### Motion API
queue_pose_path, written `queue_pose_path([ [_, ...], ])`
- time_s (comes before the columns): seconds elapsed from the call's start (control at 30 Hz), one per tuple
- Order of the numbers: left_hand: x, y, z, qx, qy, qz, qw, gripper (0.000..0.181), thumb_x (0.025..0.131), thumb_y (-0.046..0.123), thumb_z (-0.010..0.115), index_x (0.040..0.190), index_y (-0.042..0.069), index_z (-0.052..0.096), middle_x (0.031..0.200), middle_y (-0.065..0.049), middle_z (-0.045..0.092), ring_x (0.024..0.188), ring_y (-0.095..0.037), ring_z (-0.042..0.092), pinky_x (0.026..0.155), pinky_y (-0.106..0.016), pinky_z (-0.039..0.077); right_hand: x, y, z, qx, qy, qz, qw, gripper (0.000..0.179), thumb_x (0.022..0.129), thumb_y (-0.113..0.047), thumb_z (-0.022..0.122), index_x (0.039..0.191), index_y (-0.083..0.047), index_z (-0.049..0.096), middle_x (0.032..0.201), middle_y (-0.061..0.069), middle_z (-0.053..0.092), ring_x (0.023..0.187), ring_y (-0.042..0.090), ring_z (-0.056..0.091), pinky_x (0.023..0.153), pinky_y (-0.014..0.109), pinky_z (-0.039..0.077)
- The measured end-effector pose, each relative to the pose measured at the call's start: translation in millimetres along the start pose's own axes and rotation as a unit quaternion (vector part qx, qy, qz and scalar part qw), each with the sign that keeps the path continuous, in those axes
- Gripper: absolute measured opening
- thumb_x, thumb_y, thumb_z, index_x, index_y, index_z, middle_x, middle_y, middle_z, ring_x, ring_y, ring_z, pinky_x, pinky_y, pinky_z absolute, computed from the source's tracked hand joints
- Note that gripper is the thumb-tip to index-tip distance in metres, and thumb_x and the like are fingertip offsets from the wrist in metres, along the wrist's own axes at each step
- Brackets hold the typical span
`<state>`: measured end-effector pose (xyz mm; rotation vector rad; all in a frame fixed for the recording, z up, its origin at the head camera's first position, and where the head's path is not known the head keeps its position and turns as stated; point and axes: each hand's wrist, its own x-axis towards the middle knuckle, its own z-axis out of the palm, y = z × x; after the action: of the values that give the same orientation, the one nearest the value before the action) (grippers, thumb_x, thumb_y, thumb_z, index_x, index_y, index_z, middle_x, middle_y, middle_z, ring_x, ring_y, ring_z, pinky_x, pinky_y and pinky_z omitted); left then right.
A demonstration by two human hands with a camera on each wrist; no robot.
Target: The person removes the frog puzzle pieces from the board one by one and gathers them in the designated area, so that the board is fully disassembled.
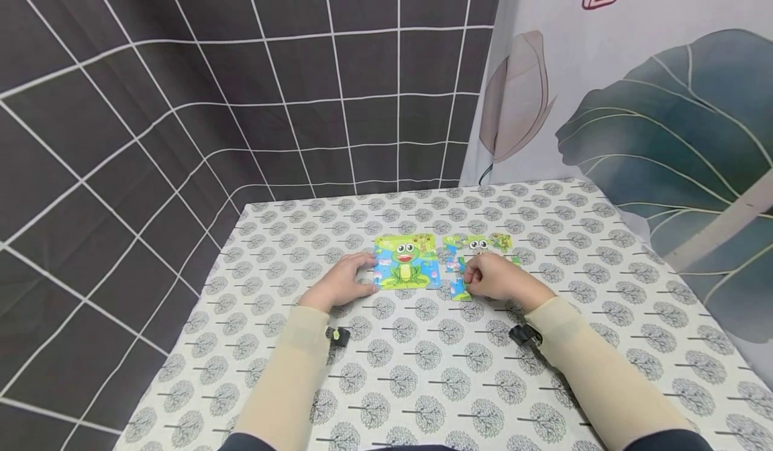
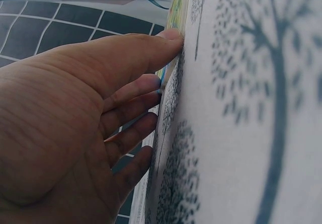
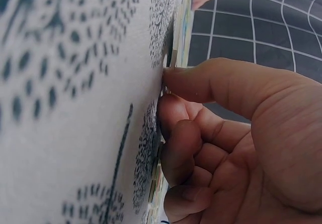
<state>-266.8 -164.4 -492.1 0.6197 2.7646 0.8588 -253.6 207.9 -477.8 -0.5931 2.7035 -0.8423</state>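
A square frog picture (image 1: 406,273) in green and blue lies on the table. Along its left edge rests my left hand (image 1: 344,278), thumb at the near corner and fingers loosely extended against the side. To the right lies a second frog picture made of jigsaw pieces (image 1: 461,241), with gaps between some of them. Over its near part is my right hand (image 1: 496,276), fingers curled, thumb and forefinger pinching a puzzle piece (image 1: 460,290) at the lower left. In the right wrist view the thumb (image 3: 188,80) meets a thin piece edge close to the cloth; the palm hides much of the puzzle.
A white cloth with grey tree prints (image 1: 423,370) covers the table. Behind and to the left hangs a dark grid curtain (image 1: 302,102); a pale curtain with leaf prints (image 1: 682,135) hangs at the right. Each wrist wears a small black device (image 1: 339,336).
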Motion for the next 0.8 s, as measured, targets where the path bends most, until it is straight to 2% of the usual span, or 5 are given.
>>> queue_pose_path([
  [0.37, -0.5, 1.1, -0.9, 0.000, -0.001, 0.002, 1.0000, 0.069, 0.089, 0.031, 0.085, 0.150, 0.014, 0.057, 0.163, 0.002, 0.044, 0.152, -0.027, 0.035, 0.127, -0.047, 0.024, -1.0, -1.7, -1.2, 0.007, -0.010, 0.013, 0.9998, 0.010, 0.089, -0.002, 0.076, 0.091, -0.010, 0.070, 0.073, 0.001, 0.058, 0.062, 0.015, 0.053, 0.066, 0.033, 0.050],
  [0.8, -0.6, 0.5, 0.2, -0.001, 0.002, 0.002, 1.0000, 0.068, 0.089, 0.032, 0.085, 0.150, 0.016, 0.057, 0.163, 0.002, 0.044, 0.152, -0.026, 0.035, 0.127, -0.048, 0.025, -2.2, -2.8, -1.3, 0.010, -0.007, 0.011, 0.9999, 0.010, 0.088, -0.003, 0.078, 0.091, -0.009, 0.070, 0.075, 0.001, 0.060, 0.064, 0.015, 0.055, 0.065, 0.033, 0.051],
])
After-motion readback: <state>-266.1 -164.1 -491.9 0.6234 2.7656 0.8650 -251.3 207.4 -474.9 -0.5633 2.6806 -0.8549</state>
